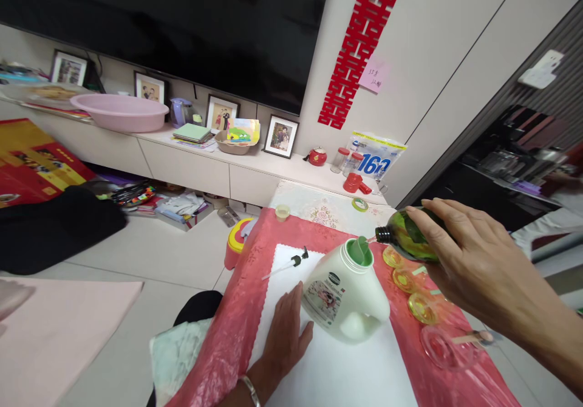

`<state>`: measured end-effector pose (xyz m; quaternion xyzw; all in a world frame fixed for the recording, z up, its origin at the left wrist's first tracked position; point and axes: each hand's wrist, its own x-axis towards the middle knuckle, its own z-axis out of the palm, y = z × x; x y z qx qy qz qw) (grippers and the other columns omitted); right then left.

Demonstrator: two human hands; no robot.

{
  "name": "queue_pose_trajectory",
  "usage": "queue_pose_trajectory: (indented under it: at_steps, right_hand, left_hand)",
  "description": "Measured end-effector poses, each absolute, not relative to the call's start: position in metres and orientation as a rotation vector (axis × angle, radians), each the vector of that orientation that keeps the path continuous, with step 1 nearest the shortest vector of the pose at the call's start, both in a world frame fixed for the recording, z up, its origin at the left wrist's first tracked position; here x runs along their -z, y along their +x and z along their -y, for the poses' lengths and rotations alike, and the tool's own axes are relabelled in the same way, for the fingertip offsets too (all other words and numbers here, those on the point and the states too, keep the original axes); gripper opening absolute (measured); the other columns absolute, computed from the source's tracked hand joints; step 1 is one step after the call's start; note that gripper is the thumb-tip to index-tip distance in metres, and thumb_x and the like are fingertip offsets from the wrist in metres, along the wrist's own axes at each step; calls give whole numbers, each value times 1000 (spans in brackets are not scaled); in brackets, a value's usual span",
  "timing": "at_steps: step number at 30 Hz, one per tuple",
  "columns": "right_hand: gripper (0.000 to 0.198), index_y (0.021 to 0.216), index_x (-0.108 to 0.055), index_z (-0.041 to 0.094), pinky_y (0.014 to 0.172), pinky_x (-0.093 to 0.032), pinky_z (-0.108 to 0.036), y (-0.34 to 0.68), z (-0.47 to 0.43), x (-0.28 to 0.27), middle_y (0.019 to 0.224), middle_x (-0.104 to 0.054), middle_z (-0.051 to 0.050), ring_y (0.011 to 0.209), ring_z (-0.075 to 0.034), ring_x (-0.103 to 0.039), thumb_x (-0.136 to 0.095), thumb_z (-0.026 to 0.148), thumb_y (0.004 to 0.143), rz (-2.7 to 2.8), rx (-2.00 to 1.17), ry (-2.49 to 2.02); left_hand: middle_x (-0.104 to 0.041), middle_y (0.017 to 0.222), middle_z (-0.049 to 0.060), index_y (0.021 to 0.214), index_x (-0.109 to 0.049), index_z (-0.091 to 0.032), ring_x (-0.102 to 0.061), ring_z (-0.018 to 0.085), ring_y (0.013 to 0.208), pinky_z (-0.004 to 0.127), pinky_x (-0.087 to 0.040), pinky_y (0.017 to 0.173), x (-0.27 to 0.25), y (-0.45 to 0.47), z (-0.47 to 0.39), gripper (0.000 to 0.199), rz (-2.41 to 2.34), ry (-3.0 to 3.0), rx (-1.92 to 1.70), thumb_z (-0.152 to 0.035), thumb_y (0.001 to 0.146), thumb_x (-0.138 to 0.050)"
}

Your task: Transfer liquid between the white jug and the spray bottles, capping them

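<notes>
My right hand (460, 243) is wrapped round a dark green bottle (412, 235), tipped almost level with its neck pointing left. A thin pale stream runs from its mouth towards the uncapped opening of a pale green detergent jug (346, 294), which has a green inner spout. The jug leans slightly on a white mat (355, 370). Beside its lower left side, my left hand (286, 331) has its fingers stretched out; whether they touch the jug I cannot tell. A black pump top (297, 260) with a clear tube lies on the mat's left part.
Several small dishes of yellow liquid (404, 279) stand on the red tablecloth (237, 316), right of the jug. Nearer lies a clear pinkish dish (437, 346) beside a wooden-handled brush (473, 337). A small cup (282, 212) and green tape roll (359, 205) are towards the back.
</notes>
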<state>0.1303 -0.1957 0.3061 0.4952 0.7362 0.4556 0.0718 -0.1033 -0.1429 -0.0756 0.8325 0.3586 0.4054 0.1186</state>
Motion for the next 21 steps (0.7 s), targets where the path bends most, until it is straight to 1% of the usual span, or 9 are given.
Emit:
queue_pose_trajectory:
  at_steps: [6,21]
  right_hand:
    - [56,145,-41,11,93,-53,-52,128,196,-310,139,-51,-24,120,-41,-57,-51,15,90,-2221,-1399,1459]
    - [53,145,-41,10,92,-54,-52,124,194,-314,136,-53,-24,119,-41,-58,-51,15,94,-2215,-1433,1420]
  left_hand:
    - [-52,155,24,166,-4,-13,-56,37,140,57,-50,111,75,-105,142,86,-1032,2432,-1170,-19,94,-51]
    - [-54,153,24,166,-5,-13,-58,37,137,58,-52,108,76,-103,142,85,-1064,2440,-1187,-19,93,-50]
